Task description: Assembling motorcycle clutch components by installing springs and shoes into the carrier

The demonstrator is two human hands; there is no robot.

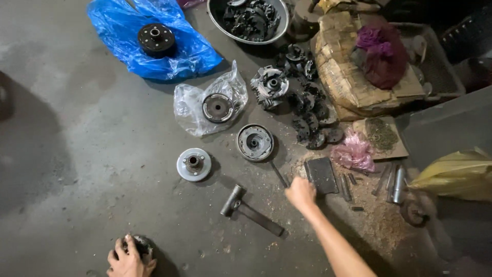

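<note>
A round dark metal part (139, 246) sits on the floor under the left hand (125, 261), its top covered by the fingers. A flat dark rectangular block (322, 175) lies just beyond the right hand (301, 194), beside its knuckles.

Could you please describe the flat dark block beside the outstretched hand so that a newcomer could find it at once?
Start at the straw-wrapped bundle at upper right and drop past the pink bag. Just left of it, on sawdust, lies the dark block, at the right hand. Unlike the round parts around it, it is flat and rectangular.
</note>
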